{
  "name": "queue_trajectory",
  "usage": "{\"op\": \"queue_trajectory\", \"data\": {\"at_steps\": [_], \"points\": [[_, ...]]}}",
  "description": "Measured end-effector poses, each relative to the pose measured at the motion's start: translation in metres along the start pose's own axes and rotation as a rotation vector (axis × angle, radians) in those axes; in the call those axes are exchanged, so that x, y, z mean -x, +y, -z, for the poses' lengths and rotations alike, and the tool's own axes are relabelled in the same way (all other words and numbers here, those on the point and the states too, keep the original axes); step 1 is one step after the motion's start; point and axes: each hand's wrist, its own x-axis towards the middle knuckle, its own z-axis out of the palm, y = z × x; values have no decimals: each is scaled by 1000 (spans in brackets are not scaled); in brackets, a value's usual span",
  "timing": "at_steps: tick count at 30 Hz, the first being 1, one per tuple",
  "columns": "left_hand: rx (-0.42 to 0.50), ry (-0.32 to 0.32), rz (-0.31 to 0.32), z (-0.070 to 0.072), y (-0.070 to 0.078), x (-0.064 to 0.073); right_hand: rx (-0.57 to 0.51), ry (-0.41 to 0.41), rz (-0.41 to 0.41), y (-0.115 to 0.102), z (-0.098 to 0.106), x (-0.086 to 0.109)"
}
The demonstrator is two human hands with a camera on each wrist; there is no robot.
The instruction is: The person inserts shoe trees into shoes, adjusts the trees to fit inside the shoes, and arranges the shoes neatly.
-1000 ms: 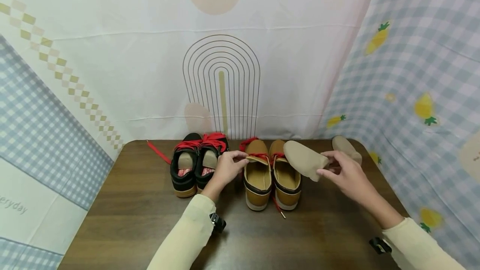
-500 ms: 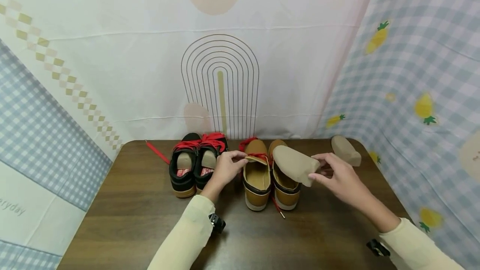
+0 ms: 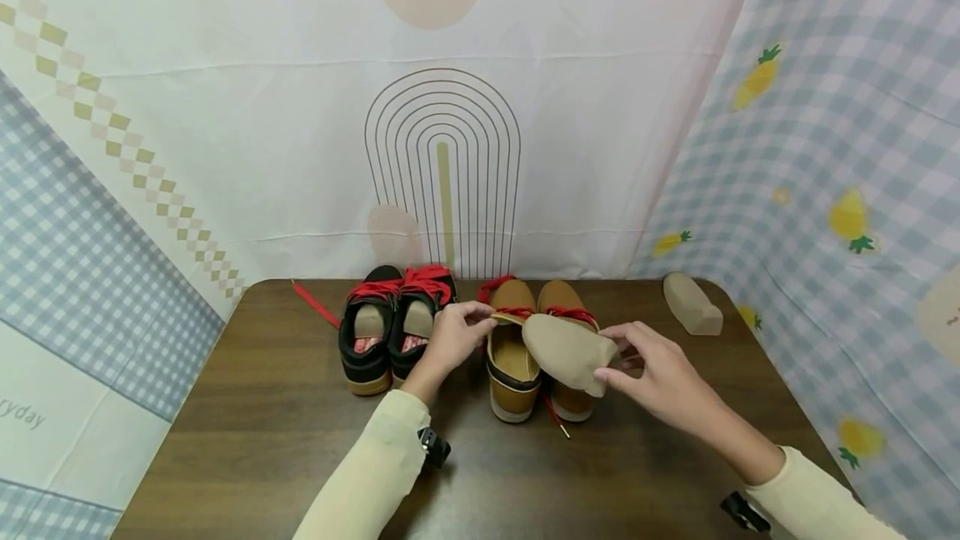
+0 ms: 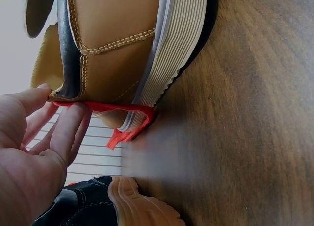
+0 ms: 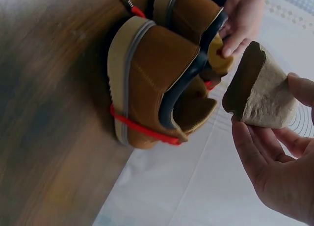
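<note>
My left hand [image 3: 453, 342] pinches the top edge of the left tan shoe [image 3: 513, 400], at its yellowish tongue [image 4: 47, 59]. In the left wrist view, a red lace [image 4: 142, 111] runs beside the fingertips. My right hand [image 3: 660, 373] grips a beige moulded shoe insert [image 3: 566, 350] by its blunt end. The insert hangs over the pair, its rounded toe pointing left towards the left shoe's opening. Much of the right tan shoe [image 3: 558, 298] is hidden behind it in the head view. The right wrist view has the insert apart from the right shoe [image 5: 157, 64].
Left of the tan pair stand two black shoes [image 3: 365, 372] with red laces, each with a beige insert [image 3: 369, 322] inside. Another beige shoe insert [image 3: 692, 305] lies at the table's back right corner. The brown table [image 3: 247, 440] backs onto a printed curtain [image 3: 300, 148].
My right hand has carried the shoe insert left and towards me, from the right shoe's far side to the left shoe's opening. The left hand has kept its place on the tongue.
</note>
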Motion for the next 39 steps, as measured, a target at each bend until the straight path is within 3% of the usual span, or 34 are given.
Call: {"op": "queue_trajectory", "data": {"at_steps": [18,39], "points": [[-31,11,-23,-1,1,-1,-6,-75,-38,-22,-25,-6],[-89,37,-51,0,2,0,162,5,-47,-44,-48,-17]]}}
